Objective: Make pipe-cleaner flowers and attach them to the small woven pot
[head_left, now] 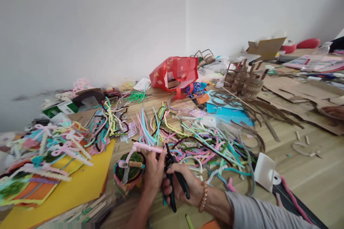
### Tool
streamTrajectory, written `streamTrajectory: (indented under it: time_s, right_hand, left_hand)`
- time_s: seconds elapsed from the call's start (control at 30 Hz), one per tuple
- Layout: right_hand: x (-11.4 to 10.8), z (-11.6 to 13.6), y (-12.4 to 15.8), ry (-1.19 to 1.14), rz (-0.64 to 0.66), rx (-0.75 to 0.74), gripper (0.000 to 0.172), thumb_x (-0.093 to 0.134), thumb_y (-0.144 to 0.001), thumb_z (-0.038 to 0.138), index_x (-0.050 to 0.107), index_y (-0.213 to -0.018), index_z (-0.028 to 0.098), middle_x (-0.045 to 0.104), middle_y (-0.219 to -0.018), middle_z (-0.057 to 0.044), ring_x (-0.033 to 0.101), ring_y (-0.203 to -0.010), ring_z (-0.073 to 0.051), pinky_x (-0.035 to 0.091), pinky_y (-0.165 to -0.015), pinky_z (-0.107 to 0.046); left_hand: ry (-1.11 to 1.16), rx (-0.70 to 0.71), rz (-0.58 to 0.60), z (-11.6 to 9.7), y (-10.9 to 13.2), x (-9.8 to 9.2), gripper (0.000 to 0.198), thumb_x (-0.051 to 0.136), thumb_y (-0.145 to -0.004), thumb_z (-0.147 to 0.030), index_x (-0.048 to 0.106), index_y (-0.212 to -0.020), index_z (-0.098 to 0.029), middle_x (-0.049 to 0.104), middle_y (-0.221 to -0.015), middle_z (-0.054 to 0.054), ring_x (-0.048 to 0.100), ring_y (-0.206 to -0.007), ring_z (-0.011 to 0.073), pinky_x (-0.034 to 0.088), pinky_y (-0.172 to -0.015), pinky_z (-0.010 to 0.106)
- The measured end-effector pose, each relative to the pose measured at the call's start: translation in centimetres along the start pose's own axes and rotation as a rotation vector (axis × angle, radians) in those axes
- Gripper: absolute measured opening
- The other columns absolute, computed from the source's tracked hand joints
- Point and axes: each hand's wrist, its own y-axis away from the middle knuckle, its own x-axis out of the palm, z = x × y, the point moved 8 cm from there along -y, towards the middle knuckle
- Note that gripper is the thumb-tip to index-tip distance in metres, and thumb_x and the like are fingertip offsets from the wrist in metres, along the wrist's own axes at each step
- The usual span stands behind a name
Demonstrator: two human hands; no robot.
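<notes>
My left hand (154, 171) pinches a pink pipe cleaner piece (145, 146), which looks twisted or coiled and runs left from the fingertips, bending down at its far end. My right hand (188, 184) is wrapped around the black handles of a pair of pliers (170, 182). The jaws point up and meet the right end of the pink piece, beside my left fingertips. Just left of my left hand stands a small round pot (130, 168) with dark green filling and a colourful rim. Lilac, tan and grey fuzzy pieces lie over its top.
Loose pipe cleaners (206, 146) spread across the middle. Finished fuzzy shapes (64, 146) lie on yellow card (91, 186) at left. Behind are a red bag (174, 73), small woven baskets (249, 82) and blue sheets (228, 112). Cardboard pieces (295, 93) cover the right.
</notes>
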Motion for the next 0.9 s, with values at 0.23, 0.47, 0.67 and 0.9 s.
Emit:
streamTrajectory:
  time_s: [0.23, 0.47, 0.67, 0.9]
  right_hand:
    - [-0.5, -0.4, 0.0, -0.060, -0.049, 0.019, 0.018, 0.052, -0.062, 0.029, 0.049, -0.072, 0.015, 0.042, -0.056, 0.007, 0.040, -0.044, -0.006, 0.031, -0.049, -0.024]
    - [-0.4, -0.9, 0.0, -0.088, 0.009, 0.089, 0.018, 0.053, -0.062, 0.026, 0.049, -0.076, 0.015, 0.042, -0.056, 0.008, 0.039, -0.042, -0.005, 0.030, -0.050, -0.024]
    - [0.2, -1.1, 0.0, -0.019, 0.156, 0.098, 0.026, 0.056, -0.064, 0.034, 0.053, -0.080, 0.013, 0.049, -0.060, 0.004, 0.048, -0.050, -0.009, 0.038, -0.059, -0.028]
    - [0.9, -1.6, 0.4, 0.167, 0.116, 0.113, 0.043, 0.065, -0.060, 0.049, 0.057, -0.080, 0.012, 0.053, -0.062, 0.002, 0.053, -0.056, -0.012, 0.042, -0.061, -0.029]
  left_hand:
    - [-0.054, 0.029, -0.008, -0.4, -0.3, -0.6, 0.030, 0.045, -0.081, -0.043, 0.059, -0.072, -0.019, 0.065, -0.078, 0.008, 0.060, -0.080, 0.0256, 0.047, -0.078, 0.040]
    - [-0.109, -0.012, 0.000, -0.2, -0.5, -1.1, 0.030, 0.047, -0.080, -0.044, 0.061, -0.070, -0.019, 0.066, -0.071, 0.006, 0.061, -0.072, 0.0240, 0.047, -0.070, 0.036]
    - [0.041, -0.096, -0.049, 0.0, -0.9, -2.2, 0.033, 0.057, -0.074, -0.050, 0.063, -0.066, -0.018, 0.064, -0.060, 0.002, 0.060, -0.064, 0.0218, 0.047, -0.063, 0.032]
    - [0.325, -0.066, -0.033, -3.8, -0.6, -4.3, 0.028, 0.064, -0.071, -0.044, 0.059, -0.064, -0.018, 0.056, -0.056, -0.002, 0.054, -0.056, 0.0153, 0.044, -0.057, 0.026]
